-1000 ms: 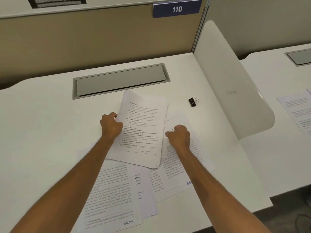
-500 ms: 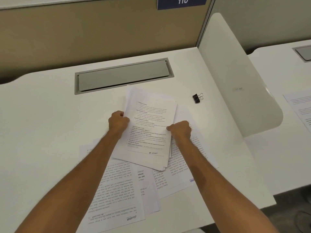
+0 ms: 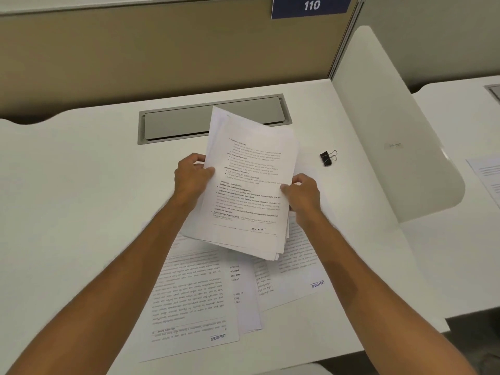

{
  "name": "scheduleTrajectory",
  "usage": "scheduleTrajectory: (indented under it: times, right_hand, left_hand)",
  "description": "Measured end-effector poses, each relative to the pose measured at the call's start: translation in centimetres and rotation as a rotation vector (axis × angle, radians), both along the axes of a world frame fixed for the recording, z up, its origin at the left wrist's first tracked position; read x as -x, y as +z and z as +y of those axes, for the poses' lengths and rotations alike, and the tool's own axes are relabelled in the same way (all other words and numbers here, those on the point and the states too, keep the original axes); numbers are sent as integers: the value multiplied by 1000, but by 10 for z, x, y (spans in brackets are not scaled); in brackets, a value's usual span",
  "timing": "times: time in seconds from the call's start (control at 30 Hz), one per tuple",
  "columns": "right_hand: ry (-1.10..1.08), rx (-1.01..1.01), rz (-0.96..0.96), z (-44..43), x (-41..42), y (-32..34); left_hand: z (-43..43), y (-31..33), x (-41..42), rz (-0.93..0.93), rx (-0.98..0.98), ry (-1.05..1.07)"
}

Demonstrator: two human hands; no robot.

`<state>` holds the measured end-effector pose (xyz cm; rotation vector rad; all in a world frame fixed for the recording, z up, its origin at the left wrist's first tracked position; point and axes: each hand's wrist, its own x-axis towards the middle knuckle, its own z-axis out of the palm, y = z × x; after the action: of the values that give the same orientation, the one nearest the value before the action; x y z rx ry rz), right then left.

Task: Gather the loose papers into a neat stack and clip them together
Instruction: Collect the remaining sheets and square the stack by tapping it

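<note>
A stack of printed papers (image 3: 249,185) is held above the white desk (image 3: 81,198), tilted, its sheets slightly fanned at the lower right corner. My left hand (image 3: 190,177) grips its left edge and my right hand (image 3: 303,194) grips its right edge. Under the stack, several loose printed sheets (image 3: 189,299) lie spread on the desk near the front edge, some partly hidden by my arms. A black binder clip (image 3: 328,157) rests on the desk to the right of the stack, apart from both hands.
A grey cable hatch (image 3: 176,125) is set into the desk behind the stack. A white rounded divider panel (image 3: 392,131) stands on the right, with another desk and a printed sheet (image 3: 487,174) beyond it. A tan partition with sign 110 (image 3: 311,6) closes the back.
My right hand moved from the loose sheets to the stack's right edge. Both hands have lifted the stack off the desk and tilted it up.
</note>
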<state>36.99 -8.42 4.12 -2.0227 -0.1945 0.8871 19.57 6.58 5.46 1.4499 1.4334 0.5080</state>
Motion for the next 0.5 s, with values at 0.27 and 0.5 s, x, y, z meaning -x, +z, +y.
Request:
scheduleTrajectory:
  times: [0.27, 0.5]
  right_hand:
    - [149, -39, 73, -12, 62, 8]
    - [362, 154, -14, -40, 133, -29]
  left_hand:
    - [-29, -4, 89, -10, 158, 141]
    - [-90, -47, 167, 148, 191, 304]
